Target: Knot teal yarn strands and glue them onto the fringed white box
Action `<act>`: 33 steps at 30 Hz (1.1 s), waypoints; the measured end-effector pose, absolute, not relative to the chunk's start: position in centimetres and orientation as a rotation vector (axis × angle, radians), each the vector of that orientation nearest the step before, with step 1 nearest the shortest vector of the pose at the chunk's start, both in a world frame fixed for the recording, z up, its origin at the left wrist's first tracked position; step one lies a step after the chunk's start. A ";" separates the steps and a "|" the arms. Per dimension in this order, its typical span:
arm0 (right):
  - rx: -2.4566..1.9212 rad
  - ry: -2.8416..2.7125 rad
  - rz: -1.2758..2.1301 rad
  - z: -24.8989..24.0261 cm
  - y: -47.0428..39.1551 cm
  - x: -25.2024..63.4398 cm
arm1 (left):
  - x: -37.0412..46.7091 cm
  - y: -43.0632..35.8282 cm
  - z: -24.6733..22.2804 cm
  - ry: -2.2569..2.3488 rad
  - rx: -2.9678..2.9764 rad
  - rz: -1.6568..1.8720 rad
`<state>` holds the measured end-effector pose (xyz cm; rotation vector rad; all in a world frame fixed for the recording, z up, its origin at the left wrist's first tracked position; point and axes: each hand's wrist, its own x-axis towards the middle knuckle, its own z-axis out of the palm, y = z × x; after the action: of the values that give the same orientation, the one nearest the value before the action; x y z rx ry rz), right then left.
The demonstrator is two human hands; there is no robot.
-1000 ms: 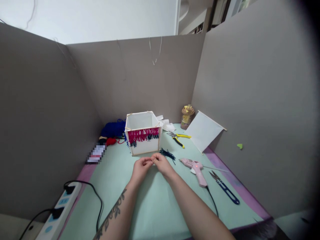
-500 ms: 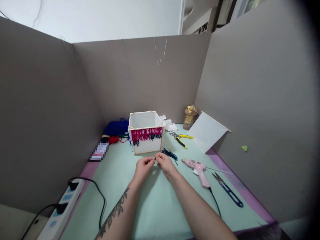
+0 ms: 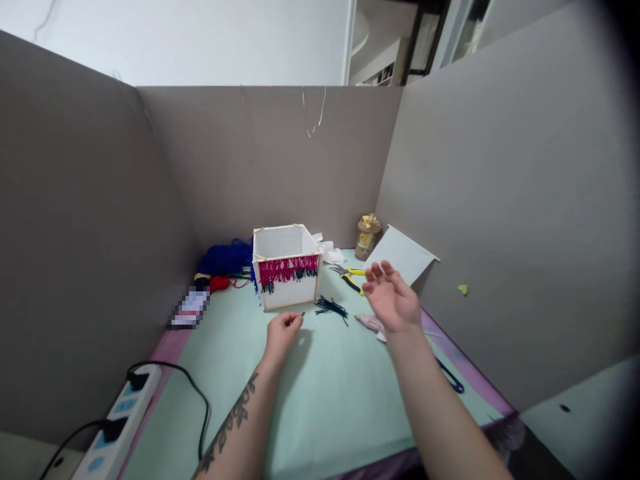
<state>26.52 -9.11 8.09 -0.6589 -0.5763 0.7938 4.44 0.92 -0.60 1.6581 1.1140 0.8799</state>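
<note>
My left hand (image 3: 284, 331) pinches a small dark piece of yarn (image 3: 303, 314) just in front of the white box (image 3: 290, 289). Raised above the right side of the table, my right hand (image 3: 391, 297) has its fingers apart and holds nothing. It partly covers the pink glue gun (image 3: 369, 323). Magenta and dark fringe (image 3: 287, 268) hangs along the front of the open-topped box. Cut dark yarn strands (image 3: 332, 308) lie at the box's front right corner.
Yellow-handled pliers (image 3: 353, 284), a brown cup (image 3: 367, 237) and a leaning white panel (image 3: 400, 250) stand or lie behind my right hand. Blue snips (image 3: 453, 377) are partly hidden by my forearm. At left are blue yarn (image 3: 226, 258), a phone (image 3: 189, 308) and a power strip (image 3: 117, 423).
My right hand has left my left hand, moved right and up, and opened. The left hand keeps its pinch, with the dark yarn now visible. The view has shifted slightly.
</note>
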 end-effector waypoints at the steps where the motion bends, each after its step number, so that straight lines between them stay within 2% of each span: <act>1: -0.759 -0.605 0.734 8.3 -10.1 27.6 | 4.4 1.0 -0.6 1.119 1.659 0.885; 6: -1.876 -0.945 0.291 4.4 -14.9 31.2 | 4.4 1.4 -0.9 1.140 1.692 0.899; 10: -2.454 -1.132 0.252 0.4 -17.6 31.0 | 4.3 1.5 -1.0 1.152 1.725 0.879; 13: -2.535 -1.163 0.319 -0.5 -18.0 29.9 | 4.4 1.4 -1.1 1.141 1.748 0.874; 20: -2.679 -1.264 0.324 0.8 -15.4 28.0 | 4.7 1.3 -1.4 1.117 1.832 0.833; 25: -2.705 -1.100 0.412 0.9 -14.6 27.7 | 4.9 1.1 -1.3 1.108 1.883 0.798; 29: -2.565 -0.826 0.524 0.2 -14.2 27.7 | 5.0 0.9 -0.9 1.085 1.884 0.805; 33: -2.221 -0.643 0.684 0.1 -14.2 27.6 | 4.8 0.7 -0.6 1.078 1.881 0.848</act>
<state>27.57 -14.15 0.09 -2.2207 -0.6427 0.6835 4.80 0.66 -0.63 1.8807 1.0784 0.8476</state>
